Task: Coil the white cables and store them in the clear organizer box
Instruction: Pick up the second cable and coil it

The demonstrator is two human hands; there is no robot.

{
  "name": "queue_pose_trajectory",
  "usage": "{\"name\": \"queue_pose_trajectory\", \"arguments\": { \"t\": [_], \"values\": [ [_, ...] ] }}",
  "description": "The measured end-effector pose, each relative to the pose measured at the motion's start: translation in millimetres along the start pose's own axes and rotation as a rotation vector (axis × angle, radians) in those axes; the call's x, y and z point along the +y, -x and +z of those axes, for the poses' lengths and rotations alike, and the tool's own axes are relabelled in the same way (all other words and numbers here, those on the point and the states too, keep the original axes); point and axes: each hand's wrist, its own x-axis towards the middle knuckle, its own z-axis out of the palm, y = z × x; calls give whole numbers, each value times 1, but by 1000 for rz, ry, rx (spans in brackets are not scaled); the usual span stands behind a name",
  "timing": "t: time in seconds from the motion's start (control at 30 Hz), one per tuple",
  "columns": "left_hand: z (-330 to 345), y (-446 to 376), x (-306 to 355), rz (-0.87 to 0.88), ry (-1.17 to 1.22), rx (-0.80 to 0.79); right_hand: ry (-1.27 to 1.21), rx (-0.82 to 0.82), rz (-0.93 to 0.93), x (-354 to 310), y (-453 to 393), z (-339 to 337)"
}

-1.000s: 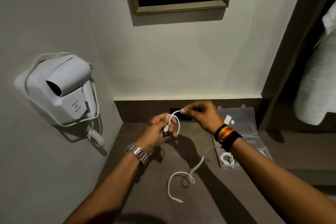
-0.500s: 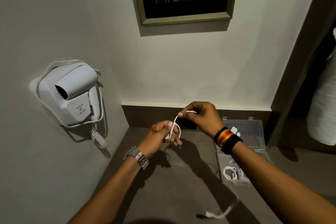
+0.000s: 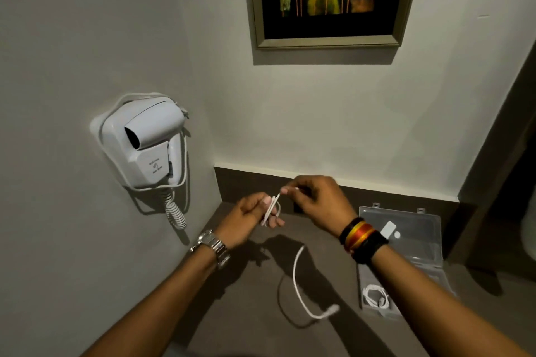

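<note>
Frame centre: left hand (image 3: 249, 219) and right hand (image 3: 314, 200) pinch white cable (image 3: 298, 284); tail probably dangling below both grips.

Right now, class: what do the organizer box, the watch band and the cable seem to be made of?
Organizer box: clear, glossy plastic, since the counter shows through its open lid. Watch band on the left wrist: probably polished metal, with silvery links that catch the light. White cable: likely a smooth plastic or rubbery sheath; it bends freely into a loose curve.
</note>
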Motion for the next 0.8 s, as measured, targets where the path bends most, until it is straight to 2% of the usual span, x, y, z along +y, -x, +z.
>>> {"name": "queue_pose_trajectory", "arguments": {
  "t": [0.07,0.13,0.27,0.33,0.4,0.43,0.5,0.57,0.63,0.7,0.8],
  "values": [
    [1,2,6,-40,227,-78,-164,94,109,7,-9,0],
    [-2,2,13,-63,365,-58,-375,54,218,15,-6,13],
    [-23,-4,12,-91,736,126,-353,-321,266,12,28,58],
    [-31,-9,6,-86,707,232,-281,-447,195,-3,37,68],
    [-37,-8,-4,-69,379,304,-85,-510,78,-23,30,68],
    [-40,-4,-9,-45,180,300,-13,-482,26,-31,22,65],
    [-47,4,-16,-9,-126,254,48,-310,-64,-40,3,52],
    [-52,9,-21,0,-156,151,54,-108,-82,-40,-17,41],
    [-49,11,-16,-36,115,-27,-22,27,-1,-31,-33,36],
    [-49,8,-8,-105,424,-138,-228,100,141,-19,-38,42],
    [-58,2,-2,-113,790,-46,-310,58,232,-3,-20,65]
  ]
}}
